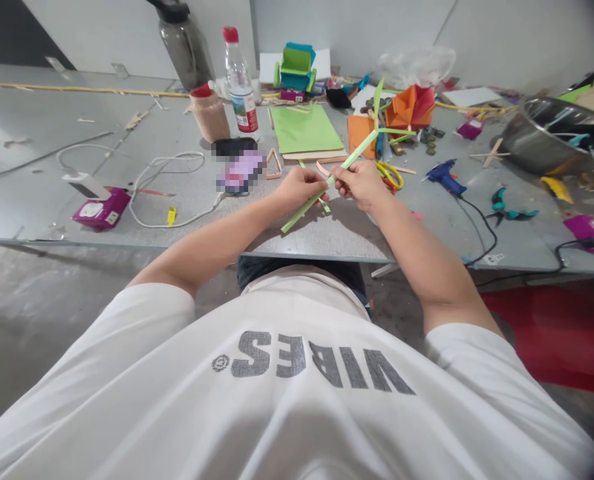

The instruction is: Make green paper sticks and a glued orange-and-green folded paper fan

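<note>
A long light-green paper strip (361, 148) runs diagonally over the near part of the table, with thinner green pieces branching at its upper end. My left hand (304, 187) pinches it near its lower part, fingers closed. Just to the right, my right hand (361, 183) also grips the strip between thumb and fingers. A short green piece (325, 207) sticks out below my left hand. Behind the hands lies a green sheet (307, 130) on a tan board. A peach folded triangle (273, 165) rests left of the sheet, and yellow-handled scissors (391, 176) lie beside my right hand.
A water bottle (241, 93), a jar (210, 115) and a phone (241, 172) stand or lie on the left. At right are a blue glue gun (445, 177) with a cord, a steel bowl (531, 143) and an orange paper model (409, 108). The table's front edge (307, 256) is close to my body.
</note>
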### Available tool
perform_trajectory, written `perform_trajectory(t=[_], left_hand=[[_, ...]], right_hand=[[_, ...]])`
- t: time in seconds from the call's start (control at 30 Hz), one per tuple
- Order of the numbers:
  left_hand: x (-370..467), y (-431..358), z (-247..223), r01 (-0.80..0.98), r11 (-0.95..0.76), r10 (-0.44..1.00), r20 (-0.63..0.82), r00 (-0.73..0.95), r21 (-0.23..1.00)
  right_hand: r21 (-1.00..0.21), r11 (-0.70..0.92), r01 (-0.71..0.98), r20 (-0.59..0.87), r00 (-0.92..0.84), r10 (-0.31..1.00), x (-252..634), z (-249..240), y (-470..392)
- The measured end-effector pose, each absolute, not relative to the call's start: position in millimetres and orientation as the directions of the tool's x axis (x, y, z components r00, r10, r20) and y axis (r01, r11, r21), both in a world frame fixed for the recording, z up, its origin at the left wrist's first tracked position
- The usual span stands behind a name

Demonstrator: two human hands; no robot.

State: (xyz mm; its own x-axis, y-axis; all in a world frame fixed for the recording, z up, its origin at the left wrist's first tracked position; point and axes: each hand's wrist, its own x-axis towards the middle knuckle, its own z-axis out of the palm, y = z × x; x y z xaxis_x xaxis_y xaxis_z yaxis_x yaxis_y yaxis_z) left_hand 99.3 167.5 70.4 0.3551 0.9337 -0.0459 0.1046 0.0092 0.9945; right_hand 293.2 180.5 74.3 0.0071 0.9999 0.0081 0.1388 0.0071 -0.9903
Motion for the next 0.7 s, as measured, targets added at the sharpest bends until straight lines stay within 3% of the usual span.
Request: perform_trajectory(t=[0.37, 0.53, 0.7], left_hand=[[98.9, 156.8, 83.2, 0.161, 0.118, 0.922, -0.168, 0.348, 0.980], [100.2, 156.6, 82.8, 0.179, 0.088, 0.945, -0.139, 0.297, 0.980], [101.7, 158.9, 78.3, 0.181, 0.022, 0.957, -0.073, 0.281, 0.983]], right_hand=[[-0.992, -0.050, 0.114, -0.042, 0.073, 0.996, 321.6, 85.6, 193.1], [-0.996, -0.006, 0.086, -0.005, 0.007, 1.000, 317.0, 85.2, 186.7], [-0.990, -0.068, 0.123, -0.077, -0.071, 0.995, 296.9, 77.8, 175.7]])
